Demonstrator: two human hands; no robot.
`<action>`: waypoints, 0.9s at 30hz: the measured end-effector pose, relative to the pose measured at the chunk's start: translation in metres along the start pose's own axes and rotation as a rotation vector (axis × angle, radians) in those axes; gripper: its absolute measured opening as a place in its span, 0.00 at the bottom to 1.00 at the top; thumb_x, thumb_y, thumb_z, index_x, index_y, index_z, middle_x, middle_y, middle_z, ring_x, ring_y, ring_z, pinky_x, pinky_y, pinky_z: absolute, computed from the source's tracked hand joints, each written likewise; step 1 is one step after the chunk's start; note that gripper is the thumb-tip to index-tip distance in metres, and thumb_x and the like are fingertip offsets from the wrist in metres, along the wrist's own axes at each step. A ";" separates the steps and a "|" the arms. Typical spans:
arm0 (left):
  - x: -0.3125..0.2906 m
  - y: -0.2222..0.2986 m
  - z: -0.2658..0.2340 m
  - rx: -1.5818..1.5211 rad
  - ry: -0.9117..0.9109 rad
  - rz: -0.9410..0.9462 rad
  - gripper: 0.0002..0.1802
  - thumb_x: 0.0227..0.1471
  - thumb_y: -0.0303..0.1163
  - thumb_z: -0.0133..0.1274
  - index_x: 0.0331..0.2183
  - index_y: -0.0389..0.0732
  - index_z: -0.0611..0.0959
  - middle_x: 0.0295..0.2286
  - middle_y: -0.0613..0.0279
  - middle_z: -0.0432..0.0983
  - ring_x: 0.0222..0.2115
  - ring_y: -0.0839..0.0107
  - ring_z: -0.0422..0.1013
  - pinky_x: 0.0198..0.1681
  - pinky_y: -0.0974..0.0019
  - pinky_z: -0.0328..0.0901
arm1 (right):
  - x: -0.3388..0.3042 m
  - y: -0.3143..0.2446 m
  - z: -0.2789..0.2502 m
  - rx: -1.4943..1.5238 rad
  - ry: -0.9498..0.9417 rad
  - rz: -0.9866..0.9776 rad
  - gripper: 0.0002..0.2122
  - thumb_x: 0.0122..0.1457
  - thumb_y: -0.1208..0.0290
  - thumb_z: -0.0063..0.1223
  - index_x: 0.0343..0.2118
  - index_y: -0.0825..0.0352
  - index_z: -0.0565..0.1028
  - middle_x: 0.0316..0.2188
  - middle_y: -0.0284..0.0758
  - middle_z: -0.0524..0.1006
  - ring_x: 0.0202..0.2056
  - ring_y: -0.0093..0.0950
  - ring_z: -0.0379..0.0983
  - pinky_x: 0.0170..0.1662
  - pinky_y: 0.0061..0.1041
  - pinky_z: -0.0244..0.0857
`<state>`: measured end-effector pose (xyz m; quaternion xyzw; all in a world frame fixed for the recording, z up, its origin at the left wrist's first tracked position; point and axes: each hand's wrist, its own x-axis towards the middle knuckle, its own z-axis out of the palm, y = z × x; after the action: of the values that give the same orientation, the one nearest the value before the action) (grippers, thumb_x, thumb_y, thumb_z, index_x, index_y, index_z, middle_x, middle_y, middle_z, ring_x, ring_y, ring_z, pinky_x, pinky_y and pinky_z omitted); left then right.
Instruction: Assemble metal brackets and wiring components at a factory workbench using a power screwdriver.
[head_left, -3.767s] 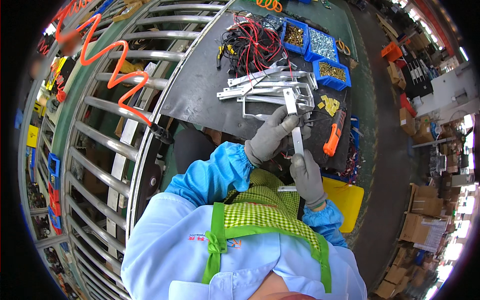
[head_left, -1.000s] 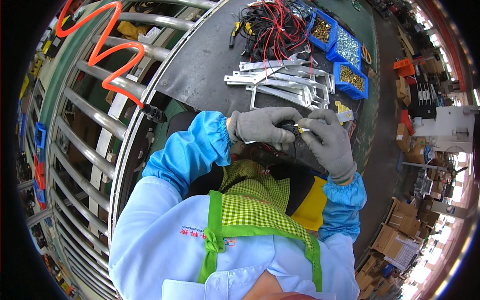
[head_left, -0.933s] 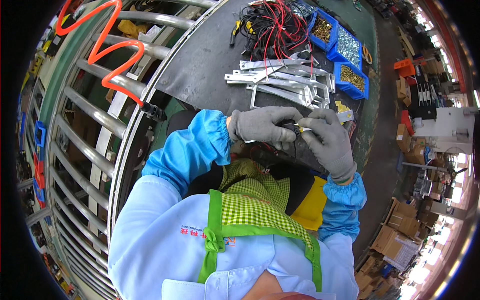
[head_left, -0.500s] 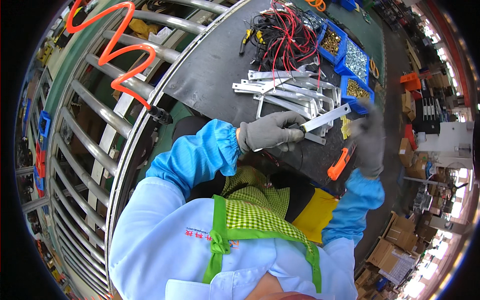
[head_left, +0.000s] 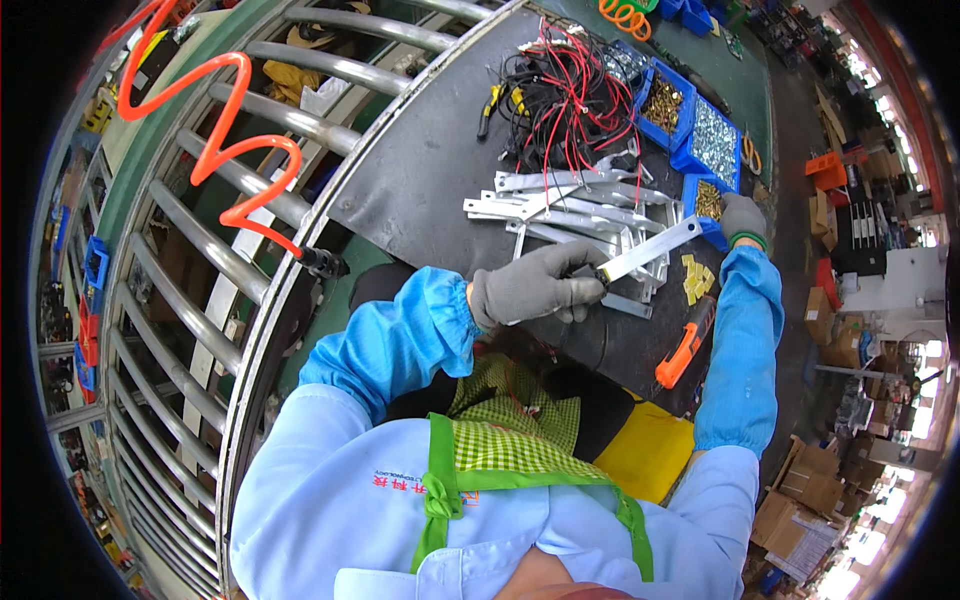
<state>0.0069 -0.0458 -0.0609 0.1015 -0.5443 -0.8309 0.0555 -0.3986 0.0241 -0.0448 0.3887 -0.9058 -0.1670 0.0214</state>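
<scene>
The person wears a pale blue shirt (head_left: 320, 475) with small red writing (head_left: 400, 482) on the chest. The apron (head_left: 515, 442) has little green and white checks, with bright green edges and a green knot (head_left: 438, 498). Shiny blue sleeve covers (head_left: 395, 335) scrunch at the ends. The left hand (head_left: 535, 285) and right hand (head_left: 743, 217) have grey gloves. The right one has a green rim.

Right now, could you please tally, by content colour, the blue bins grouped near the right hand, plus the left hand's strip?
Bins of brass-coloured parts: 2
Bin of silver parts: 1
Strip in left hand: 1
Total: 4
</scene>
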 end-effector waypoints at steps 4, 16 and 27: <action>0.000 -0.005 -0.004 0.023 0.025 0.019 0.18 0.59 0.35 0.53 0.48 0.39 0.73 0.29 0.68 0.72 0.26 0.81 0.71 0.28 0.76 0.67 | 0.002 -0.007 -0.003 -0.041 -0.026 -0.053 0.12 0.59 0.69 0.42 0.42 0.61 0.77 0.44 0.45 0.77 0.48 0.45 0.73 0.50 0.43 0.68; 0.000 -0.015 -0.001 -0.003 0.193 0.078 0.20 0.59 0.33 0.53 0.51 0.39 0.72 0.31 0.66 0.75 0.27 0.81 0.72 0.30 0.75 0.69 | -0.139 -0.045 -0.048 1.292 0.689 -0.284 0.13 0.62 0.73 0.52 0.49 0.69 0.72 0.37 0.35 0.75 0.35 0.25 0.76 0.37 0.23 0.74; -0.006 -0.015 0.014 0.181 0.197 0.379 0.21 0.56 0.30 0.56 0.50 0.35 0.72 0.33 0.61 0.76 0.30 0.77 0.72 0.33 0.71 0.69 | -0.273 -0.164 -0.028 1.481 0.638 -0.274 0.13 0.55 0.71 0.61 0.42 0.68 0.73 0.31 0.36 0.78 0.31 0.27 0.76 0.36 0.25 0.70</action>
<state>0.0094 -0.0258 -0.0684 0.0824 -0.6181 -0.7394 0.2540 -0.0894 0.1048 -0.0460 0.4380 -0.6761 0.5924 -0.0047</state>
